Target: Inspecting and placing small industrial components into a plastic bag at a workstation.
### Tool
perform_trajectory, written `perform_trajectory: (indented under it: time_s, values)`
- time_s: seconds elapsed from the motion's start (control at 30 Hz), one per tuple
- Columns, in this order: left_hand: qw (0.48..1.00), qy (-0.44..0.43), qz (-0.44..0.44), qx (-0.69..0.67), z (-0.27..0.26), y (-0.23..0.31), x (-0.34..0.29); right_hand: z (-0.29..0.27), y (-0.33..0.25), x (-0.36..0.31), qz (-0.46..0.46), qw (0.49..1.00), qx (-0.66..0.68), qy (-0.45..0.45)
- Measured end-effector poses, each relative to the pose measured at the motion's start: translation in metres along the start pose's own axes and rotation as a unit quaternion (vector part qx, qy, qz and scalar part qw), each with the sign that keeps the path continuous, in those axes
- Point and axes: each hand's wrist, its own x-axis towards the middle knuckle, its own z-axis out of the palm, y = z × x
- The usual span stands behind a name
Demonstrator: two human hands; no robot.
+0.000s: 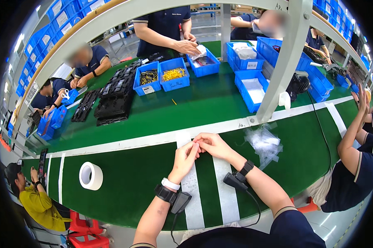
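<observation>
My left hand and my right hand meet over the green table, fingertips pressed together in a pinch. Whatever lies between the fingers, if anything, is too small or hidden to make out. Beneath them run two white tape strips stuck down the green surface. Right of my hands lies a crumpled heap of clear plastic film. Off to the left stands a roll of white tape. Both my wrists carry black strapped devices with cables.
A white metal frame post rises at the right. Beyond the table's white rail sit blue bins of yellow parts and dark parts, beside stacked black trays. A black cable crosses the right side. Co-workers sit and stand around.
</observation>
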Motion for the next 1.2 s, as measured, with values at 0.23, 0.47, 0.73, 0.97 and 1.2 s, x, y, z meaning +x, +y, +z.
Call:
perform_trajectory:
  time_s: [0.23,0.47,0.73,0.97,1.2]
  values:
    - [1.000,-0.004,0.001,0.006,0.003,-0.005,-0.004,0.003,0.006,-0.006,-0.027,0.999,0.022,0.008]
    - [1.000,0.006,-0.006,0.005,-0.002,-0.002,-0.002,0.003,0.004,0.000,-0.028,1.000,-0.005,0.002]
    - [0.999,-0.004,0.028,0.019,0.005,0.003,0.002,-0.006,0.002,-0.003,-0.010,1.000,0.027,-0.010]
    - [1.000,-0.005,0.010,0.009,-0.005,-0.003,0.002,0.002,0.000,0.003,-0.069,0.994,-0.079,0.010]
    - [0.999,-0.014,0.023,0.022,-0.003,-0.004,0.003,0.002,-0.002,-0.002,-0.076,0.992,-0.093,0.026]
